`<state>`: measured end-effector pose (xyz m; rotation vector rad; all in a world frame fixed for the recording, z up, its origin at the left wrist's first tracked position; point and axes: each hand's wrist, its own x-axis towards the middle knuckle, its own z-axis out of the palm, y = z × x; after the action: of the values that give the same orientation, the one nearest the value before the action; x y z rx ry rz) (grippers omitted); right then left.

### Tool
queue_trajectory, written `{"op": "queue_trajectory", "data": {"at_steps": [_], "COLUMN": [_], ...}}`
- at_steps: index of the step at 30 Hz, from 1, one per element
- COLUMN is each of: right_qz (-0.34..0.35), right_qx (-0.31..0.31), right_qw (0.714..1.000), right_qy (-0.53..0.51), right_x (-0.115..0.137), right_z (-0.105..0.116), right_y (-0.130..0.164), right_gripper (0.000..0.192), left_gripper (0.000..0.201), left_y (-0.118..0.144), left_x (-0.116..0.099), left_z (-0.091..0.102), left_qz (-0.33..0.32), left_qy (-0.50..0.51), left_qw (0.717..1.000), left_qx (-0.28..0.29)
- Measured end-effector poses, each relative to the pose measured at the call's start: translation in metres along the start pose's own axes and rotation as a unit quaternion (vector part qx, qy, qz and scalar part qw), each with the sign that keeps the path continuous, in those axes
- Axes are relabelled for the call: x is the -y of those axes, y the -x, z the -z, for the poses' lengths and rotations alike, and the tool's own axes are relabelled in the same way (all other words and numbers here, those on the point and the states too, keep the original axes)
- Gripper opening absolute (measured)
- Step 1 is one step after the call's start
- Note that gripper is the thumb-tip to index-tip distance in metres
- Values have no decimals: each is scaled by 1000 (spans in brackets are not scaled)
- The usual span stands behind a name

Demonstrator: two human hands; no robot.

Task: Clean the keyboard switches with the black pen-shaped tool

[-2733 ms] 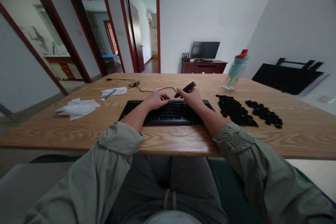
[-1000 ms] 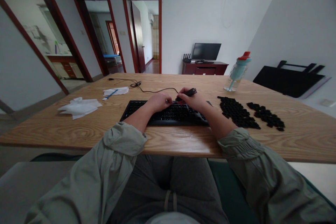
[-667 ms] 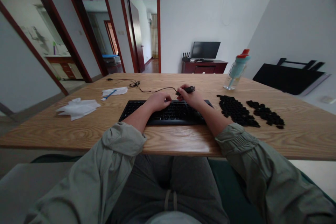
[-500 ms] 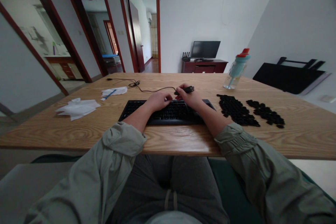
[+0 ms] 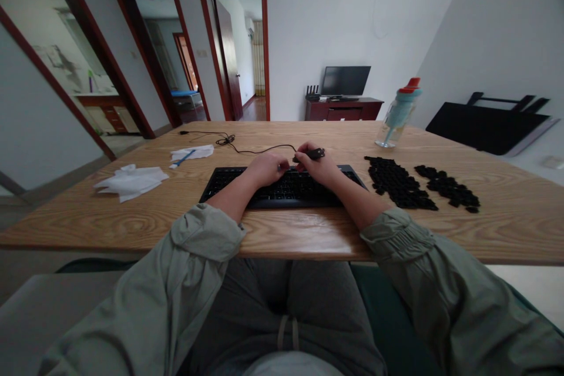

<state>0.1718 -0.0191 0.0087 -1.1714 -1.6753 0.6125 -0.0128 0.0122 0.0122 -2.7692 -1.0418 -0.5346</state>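
Observation:
A black keyboard [image 5: 229, 183] lies on the wooden table [image 5: 132, 217] in front of me. My right hand [image 5: 318, 165] hovers over its middle and grips a small black tool [image 5: 311, 154] with the tip pointing left and down at the keys. Beside it, my left hand [image 5: 264, 167] rests on the keyboard with fingers curled, its fingertips close to the tool's tip; whether it pinches anything is too small to tell. Two heaps of loose black keycaps [image 5: 399, 181] lie to the right of the keyboard.
A cable [image 5: 247, 150] runs from the keyboard toward the far left. White crumpled tissues [image 5: 131, 180] and a paper with a blue pen [image 5: 191, 154] lie at the left. A teal water bottle [image 5: 396, 113] stands at the back right. Doorways and a television are behind.
The black tool in my right hand has tilted down from an upright slant to nearly level, close over the keys. My two hands have drawn together.

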Motion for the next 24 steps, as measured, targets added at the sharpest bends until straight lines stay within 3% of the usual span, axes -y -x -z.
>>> {"op": "queue_trajectory", "data": {"at_steps": [8, 15, 19, 21, 24], "right_qz": [39, -8, -19, -24, -40], "right_qx": [39, 54, 66, 62, 29], "right_qw": [998, 996, 993, 995, 998], "right_qy": [-31, -77, -92, -70, 43], "right_x": [8, 7, -1, -4, -4], "right_z": [0, -1, -1, 1, 7], "right_y": [10, 10, 10, 10, 9], "right_gripper": [5, 3, 6, 10, 17], "left_gripper": [23, 24, 28, 27, 24], "left_y": [0, 0, -1, -2, -2], "left_x": [-1, -5, -9, -10, -8], "left_z": [2, 3, 2, 2, 1], "left_qz": [-11, 4, -24, -31, -23], "left_qy": [-11, -38, -65, -65, -42], "left_qw": [1000, 999, 998, 997, 999], "left_qx": [3, 20, 8, 4, 5]}}
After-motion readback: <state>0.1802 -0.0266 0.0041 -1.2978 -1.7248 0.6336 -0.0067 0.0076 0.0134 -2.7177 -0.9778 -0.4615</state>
